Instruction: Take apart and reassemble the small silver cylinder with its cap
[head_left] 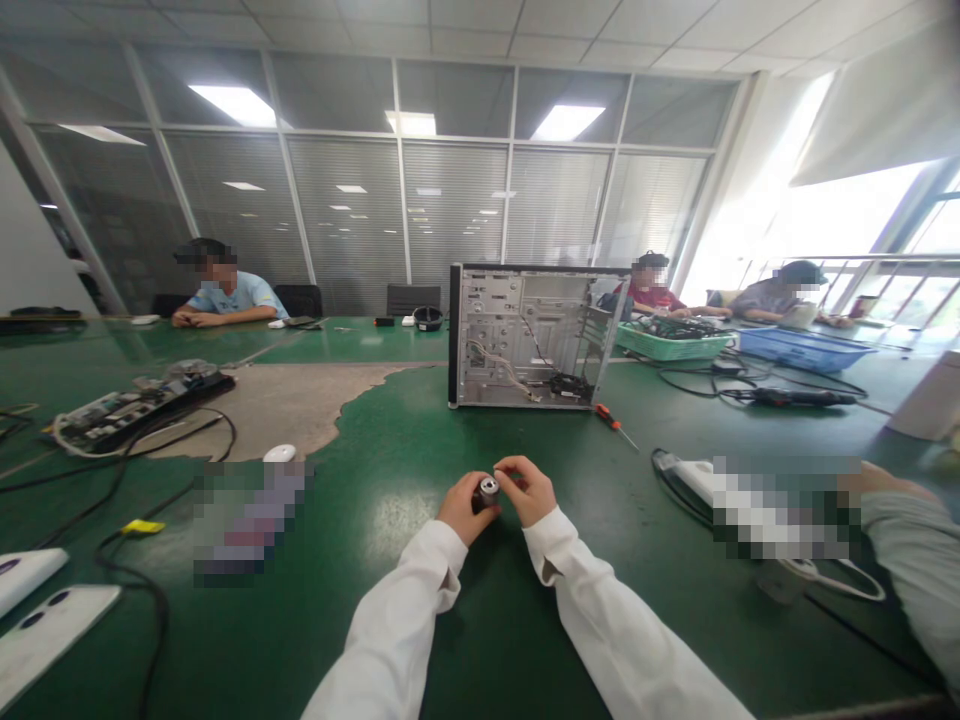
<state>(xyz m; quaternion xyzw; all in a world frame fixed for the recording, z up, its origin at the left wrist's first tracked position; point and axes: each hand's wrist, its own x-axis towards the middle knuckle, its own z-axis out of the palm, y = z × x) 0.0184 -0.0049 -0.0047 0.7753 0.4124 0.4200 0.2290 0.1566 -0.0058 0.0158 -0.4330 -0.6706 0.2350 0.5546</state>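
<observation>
Cylinder [489,490] at near centre, gripped by the left hand [463,508], fingers curled round it. Right hand [531,492] beside its top; whether those fingertips pinch anything, I cannot tell. Case [491,335] stands beyond, slightly right.

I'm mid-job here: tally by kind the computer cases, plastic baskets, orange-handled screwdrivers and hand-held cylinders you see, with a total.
Open computer case: 1
Plastic baskets: 2 (green basket, blue basket)
Orange-handled screwdriver: 1
Small cylinder, in the left hand: 1
Total: 5
</observation>
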